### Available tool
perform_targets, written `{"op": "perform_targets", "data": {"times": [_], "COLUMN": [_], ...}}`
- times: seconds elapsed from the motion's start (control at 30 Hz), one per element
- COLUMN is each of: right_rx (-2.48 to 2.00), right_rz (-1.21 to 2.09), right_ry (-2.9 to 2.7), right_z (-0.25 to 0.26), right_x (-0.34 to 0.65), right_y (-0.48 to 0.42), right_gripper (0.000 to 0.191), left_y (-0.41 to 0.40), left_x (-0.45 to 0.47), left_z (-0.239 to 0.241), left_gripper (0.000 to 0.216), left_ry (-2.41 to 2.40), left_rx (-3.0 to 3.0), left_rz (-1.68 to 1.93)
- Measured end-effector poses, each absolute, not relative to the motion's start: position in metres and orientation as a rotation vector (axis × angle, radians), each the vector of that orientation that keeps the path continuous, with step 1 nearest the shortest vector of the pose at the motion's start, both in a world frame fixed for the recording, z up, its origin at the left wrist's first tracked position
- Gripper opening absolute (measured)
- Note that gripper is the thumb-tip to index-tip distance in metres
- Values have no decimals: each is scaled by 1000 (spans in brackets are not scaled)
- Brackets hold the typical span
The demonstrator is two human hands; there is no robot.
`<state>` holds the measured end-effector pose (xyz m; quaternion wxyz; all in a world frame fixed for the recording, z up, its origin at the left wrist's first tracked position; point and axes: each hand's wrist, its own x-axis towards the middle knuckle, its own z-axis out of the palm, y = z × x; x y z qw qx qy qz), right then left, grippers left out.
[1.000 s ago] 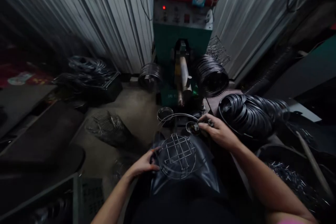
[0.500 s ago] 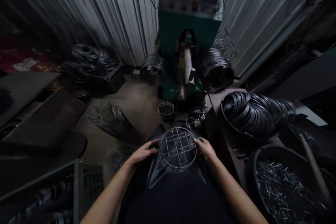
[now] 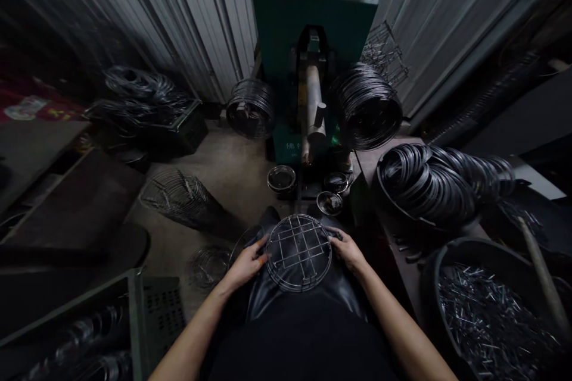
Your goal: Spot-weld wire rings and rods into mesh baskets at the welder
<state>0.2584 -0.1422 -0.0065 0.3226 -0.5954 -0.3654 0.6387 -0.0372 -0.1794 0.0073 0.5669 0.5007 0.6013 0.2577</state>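
A round wire rack (image 3: 298, 253) with crossed bars inside its rim lies over my lap. My left hand (image 3: 248, 263) pinches the left side of the rim between thumb and fingers. On the opposite side, my right hand (image 3: 346, 250) grips the rim near its upper right. A thin dark ring (image 3: 231, 253) shows behind my left hand; whether that hand touches it I cannot tell. Beyond the rack stands a green machine (image 3: 286, 30) with a thick metal arm (image 3: 314, 92) pointing toward me.
Wire coils (image 3: 250, 107) flank the machine. A stack of round wire pieces (image 3: 181, 196) leans at left, above a green crate (image 3: 134, 309). To the right are bundled rings (image 3: 429, 184) and a tub (image 3: 429, 297) of short metal pieces. Small round dishes (image 3: 281, 178) sit below the machine.
The view has tipped down slightly, so the clock and red light are out of sight. Both hands still hold the rack, which has barely shifted. A dark ring now shows by my left hand.
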Motion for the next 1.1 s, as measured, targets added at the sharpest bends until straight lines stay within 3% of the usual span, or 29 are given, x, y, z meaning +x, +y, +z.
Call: {"op": "perform_targets", "data": {"times": [0.17, 0.4, 0.57, 0.7, 1.1], "right_rx": [-1544, -1579, -1549, -1528, -1633], "right_rz": [1508, 1353, 1453, 1511, 1400], "right_ry": [-1181, -1524, -1557, -1497, -1434], "right_z": [-16, -20, -20, -19, -6], "right_x": [257, 266, 271, 269, 262], "right_y": [-135, -131, -133, -136, -144], "right_gripper": [37, 36, 44, 47, 38], "left_y": [-176, -178, -185, -196, -209], "left_x": [-36, -46, -55, -31, -5], "left_z": [-1, -11, 3, 14, 13], "left_gripper": [72, 72, 105, 130, 130], "left_ry": [1445, 1420, 1283, 1525, 1763], "left_rx": [1311, 1403, 1492, 1553, 1629], "left_rz": [581, 448, 215, 113, 32]}}
